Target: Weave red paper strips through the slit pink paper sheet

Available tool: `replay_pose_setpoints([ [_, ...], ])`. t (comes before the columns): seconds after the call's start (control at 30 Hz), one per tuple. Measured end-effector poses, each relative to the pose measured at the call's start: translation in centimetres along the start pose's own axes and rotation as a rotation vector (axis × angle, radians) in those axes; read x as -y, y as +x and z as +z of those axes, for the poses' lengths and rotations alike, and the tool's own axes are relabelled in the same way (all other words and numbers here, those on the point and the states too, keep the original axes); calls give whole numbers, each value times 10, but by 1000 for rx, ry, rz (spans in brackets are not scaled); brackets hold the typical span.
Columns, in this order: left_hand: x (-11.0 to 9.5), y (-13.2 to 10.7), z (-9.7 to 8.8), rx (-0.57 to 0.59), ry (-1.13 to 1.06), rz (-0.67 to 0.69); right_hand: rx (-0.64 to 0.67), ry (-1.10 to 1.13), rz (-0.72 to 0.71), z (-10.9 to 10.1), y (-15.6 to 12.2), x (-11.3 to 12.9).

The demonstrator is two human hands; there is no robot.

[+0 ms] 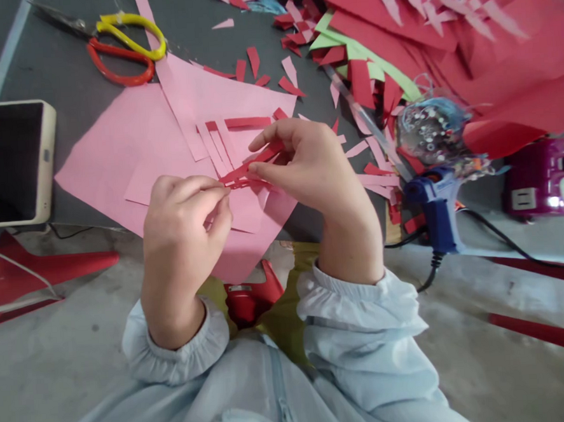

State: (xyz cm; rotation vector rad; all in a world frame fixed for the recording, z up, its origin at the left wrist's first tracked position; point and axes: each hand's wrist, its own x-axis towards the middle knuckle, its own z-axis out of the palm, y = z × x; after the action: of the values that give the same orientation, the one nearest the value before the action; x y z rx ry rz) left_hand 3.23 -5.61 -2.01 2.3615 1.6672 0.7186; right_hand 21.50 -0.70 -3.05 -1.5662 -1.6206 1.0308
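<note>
My left hand is closed in a pinch on the near end of a red paper strip. My right hand pinches the same strip further along, with thumb and forefinger pressed together. The strip runs through several pink strips cut into a pink paper sheet lying on the dark table. Both hands hover just above that sheet, close together. A second red strip lies across the pink strips a little further away.
Scissors with yellow and red handles lie at the far left. A phone sits at the left edge. A blue glue gun with its cord stands to the right. Red and green paper piles and scraps fill the far right.
</note>
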Motion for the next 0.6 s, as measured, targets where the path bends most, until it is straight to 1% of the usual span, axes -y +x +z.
replay_pose_setpoints([
  [0.2,0,0,0,9,-17,22,-31,-11,-31,4,2,-2],
  [0.3,0,0,0,40,-33,45,-41,-15,-42,6,3,-4],
  [0.6,3,0,5,107,-48,44,-30,31,-43,9,6,-10],
])
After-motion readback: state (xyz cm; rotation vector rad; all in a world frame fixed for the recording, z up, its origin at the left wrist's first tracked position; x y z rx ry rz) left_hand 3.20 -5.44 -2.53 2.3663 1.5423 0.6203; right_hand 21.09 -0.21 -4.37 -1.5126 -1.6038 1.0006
